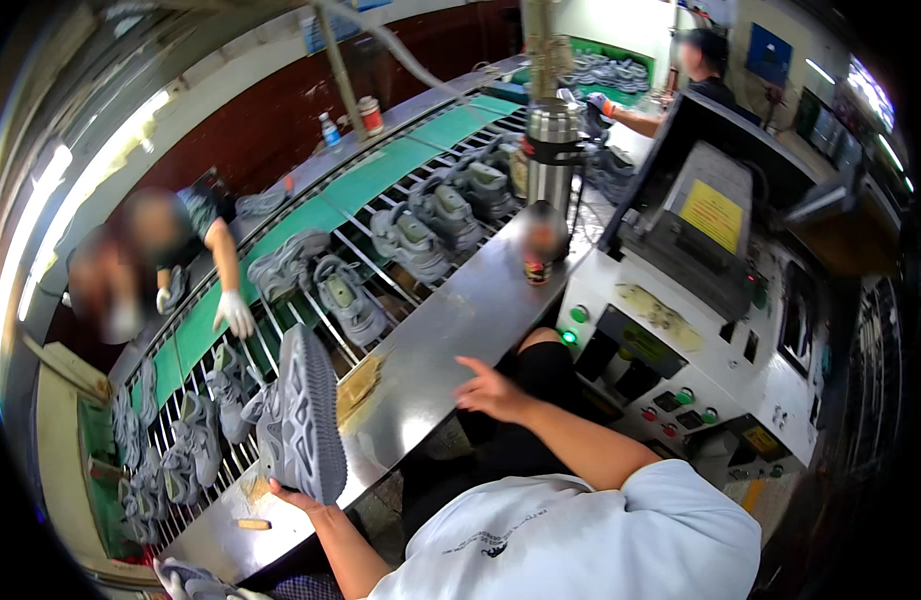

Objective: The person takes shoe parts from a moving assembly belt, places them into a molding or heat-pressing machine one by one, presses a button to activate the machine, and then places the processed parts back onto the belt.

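A grey sneaker [309, 425] stands on end in my left hand [306, 500], its patterned sole turned toward the right. My left fingers close around its lower end, partly hidden by the shoe. Over the edge of the steel ledge [431, 330], my right hand [493, 392] is held in the air, empty, with its fingers apart and the index finger stretched out. Beyond the held sneaker, several grey shoes [349, 298] rest on a rack of metal rods [389, 300]. Part of another grey shoe [196, 580] shows at the lower left.
A white machine [621, 300] with lit buttons is at my right. On the ledge are a steel thermos [551, 180], a small can [538, 270] and a tan stick-like piece [254, 524]. Across the green belt [386, 168], a person's white-gloved hand [235, 314] reaches in. Another person [706, 70] works at the back.
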`<control>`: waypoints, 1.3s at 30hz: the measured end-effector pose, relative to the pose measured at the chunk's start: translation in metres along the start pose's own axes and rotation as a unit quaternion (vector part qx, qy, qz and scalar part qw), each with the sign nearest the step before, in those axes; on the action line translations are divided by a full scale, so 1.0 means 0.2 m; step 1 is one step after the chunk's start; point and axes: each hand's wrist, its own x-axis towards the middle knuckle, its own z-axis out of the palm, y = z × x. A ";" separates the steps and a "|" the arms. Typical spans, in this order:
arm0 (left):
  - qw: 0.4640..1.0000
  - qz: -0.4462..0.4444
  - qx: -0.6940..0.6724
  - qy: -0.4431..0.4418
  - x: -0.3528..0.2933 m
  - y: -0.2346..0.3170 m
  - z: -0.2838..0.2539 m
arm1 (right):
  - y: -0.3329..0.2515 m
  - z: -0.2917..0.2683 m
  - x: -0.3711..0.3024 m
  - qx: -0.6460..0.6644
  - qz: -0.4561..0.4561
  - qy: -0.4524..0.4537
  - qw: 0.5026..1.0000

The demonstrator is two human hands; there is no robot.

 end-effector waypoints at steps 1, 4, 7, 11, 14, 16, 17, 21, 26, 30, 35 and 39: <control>0.998 -0.026 0.008 -0.054 0.00 -0.06 0.08 | -0.08 0.11 -0.01 0.020 -0.012 -0.039 0.999; 0.981 -0.114 0.042 -0.152 -0.08 -0.33 0.56 | -0.26 0.24 -0.09 0.168 -0.064 -0.059 0.982; 0.946 -0.232 0.052 -0.219 -0.14 -0.63 0.85 | -0.34 0.17 -0.18 0.272 -0.169 0.044 0.946; 0.860 -0.315 0.097 -0.390 -0.36 -0.94 1.24 | -0.44 -0.08 -0.62 0.402 -0.268 0.163 0.860; 0.736 -0.389 0.123 -0.540 -0.42 -1.29 1.17 | -0.42 -0.28 -1.09 0.432 -0.292 0.269 0.810; 0.651 -0.515 0.034 -0.557 -0.62 -1.37 1.36 | -0.38 -0.40 -1.39 0.421 -0.262 0.415 0.762; 0.587 -0.574 -0.031 -0.570 -0.69 -1.43 1.44 | -0.35 -0.46 -1.55 0.401 -0.301 0.425 0.754; 0.534 -0.659 0.056 -0.527 -0.81 -1.75 1.23 | -0.39 -0.67 -2.18 0.123 -0.424 0.603 0.665; 0.541 -0.806 0.076 -0.228 -0.76 -2.02 0.93 | -1.04 -0.93 -2.51 -0.203 -0.367 0.713 0.562; 0.549 -0.807 0.076 -0.204 -0.74 -2.12 0.99 | -1.40 -1.37 -2.68 -0.224 -0.200 0.816 0.494; 0.542 -0.808 0.134 -0.190 -0.78 -2.17 0.98 | -1.67 -1.88 -2.55 -0.350 0.130 0.833 0.409; 0.550 -0.801 0.135 -0.193 -0.76 -2.20 0.96 | -1.65 -2.10 -2.45 -0.354 0.233 0.810 0.405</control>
